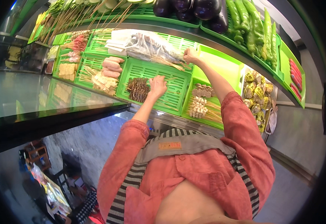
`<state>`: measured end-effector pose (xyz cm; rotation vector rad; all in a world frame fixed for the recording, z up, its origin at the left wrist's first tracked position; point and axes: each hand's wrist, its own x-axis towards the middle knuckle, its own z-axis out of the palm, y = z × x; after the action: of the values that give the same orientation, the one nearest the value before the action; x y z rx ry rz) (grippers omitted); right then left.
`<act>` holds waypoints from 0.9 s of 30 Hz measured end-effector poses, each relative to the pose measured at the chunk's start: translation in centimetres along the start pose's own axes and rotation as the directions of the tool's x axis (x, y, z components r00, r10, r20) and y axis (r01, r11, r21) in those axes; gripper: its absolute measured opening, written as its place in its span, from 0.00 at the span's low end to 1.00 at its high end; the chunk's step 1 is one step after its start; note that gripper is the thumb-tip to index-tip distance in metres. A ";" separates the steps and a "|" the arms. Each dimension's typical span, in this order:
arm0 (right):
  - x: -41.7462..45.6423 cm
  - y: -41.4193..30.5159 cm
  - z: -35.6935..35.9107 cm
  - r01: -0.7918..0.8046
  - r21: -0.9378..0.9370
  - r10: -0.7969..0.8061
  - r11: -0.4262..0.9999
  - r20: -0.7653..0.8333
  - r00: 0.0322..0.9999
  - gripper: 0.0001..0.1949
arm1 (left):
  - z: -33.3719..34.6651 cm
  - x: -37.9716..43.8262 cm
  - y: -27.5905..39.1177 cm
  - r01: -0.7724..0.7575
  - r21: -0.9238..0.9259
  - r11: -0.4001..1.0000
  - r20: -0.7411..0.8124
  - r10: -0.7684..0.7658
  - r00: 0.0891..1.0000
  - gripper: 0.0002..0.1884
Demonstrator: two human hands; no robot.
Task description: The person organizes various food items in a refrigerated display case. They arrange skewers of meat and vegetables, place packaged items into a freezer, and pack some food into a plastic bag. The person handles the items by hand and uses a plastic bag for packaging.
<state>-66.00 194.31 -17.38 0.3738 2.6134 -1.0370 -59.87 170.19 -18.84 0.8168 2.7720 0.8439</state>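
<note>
My left hand is over a green slotted tray, at the right side of a pile of dark brown skewered food. Its fingers are curled among the wooden sticks; whether they grip any cannot be made out. Farther back, my right hand is closed at the right end of a clear plastic bag. Bare skewer ends poke out along the bag's near side. White paper-like packs lie against the bag's left end.
Pale sausages and cut skewers fill the tray on the left. At right are more skewers and yellow-wrapped packets. An upper shelf with eggplants and green peppers overhangs the back. A glass door juts in at left.
</note>
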 end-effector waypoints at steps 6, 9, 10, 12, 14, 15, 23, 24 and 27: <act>0.0 0.6 -0.9 0.006 0.116 -0.001 0.993 -0.043 0.999 0.05 | 0.0 -3.2 0.4 -0.148 -0.078 0.986 0.065 0.153 0.986 0.06; -0.6 0.1 -1.3 0.037 0.042 -0.037 0.998 -0.014 0.999 0.05 | -0.4 -5.0 0.4 -0.229 -0.055 0.972 0.093 0.233 0.968 0.06; -0.5 0.6 -0.9 0.025 0.081 -0.026 0.996 0.001 1.000 0.05 | -0.5 -5.3 0.0 -0.226 -0.051 0.973 0.130 0.231 0.964 0.07; -1.0 0.5 -0.3 0.031 0.055 -0.032 0.998 0.008 0.999 0.06 | -0.8 -5.6 -0.7 -0.210 -0.051 0.976 0.137 0.215 0.967 0.08; -0.5 2.2 0.7 0.181 -0.177 -0.211 0.967 -0.166 0.963 0.09 | -1.1 -5.3 -0.4 -0.205 -0.024 0.978 0.131 0.207 0.970 0.08; -0.9 1.7 1.2 0.167 -0.225 -0.213 0.960 -0.196 0.957 0.10 | -1.1 -5.3 -0.6 -0.188 -0.014 0.982 0.131 0.188 0.973 0.08; -0.8 0.7 0.0 0.211 -0.215 -0.229 0.954 -0.064 0.971 0.12 | -0.5 -6.2 -1.5 -0.159 -0.060 0.986 0.066 0.163 0.984 0.09; -0.7 0.8 -0.1 0.176 -0.148 -0.184 0.973 -0.041 0.982 0.11 | -0.6 -6.1 -1.5 -0.154 -0.092 0.984 0.054 0.159 0.986 0.10; -0.3 0.8 -0.1 0.028 0.083 -0.032 0.996 0.041 0.999 0.08 | -1.2 -5.5 -0.9 -0.165 -0.148 0.975 0.015 0.169 0.986 0.11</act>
<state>-65.45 194.94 -17.66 0.3282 2.5523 -1.1520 -55.97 166.04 -18.49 1.0360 2.6079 1.0427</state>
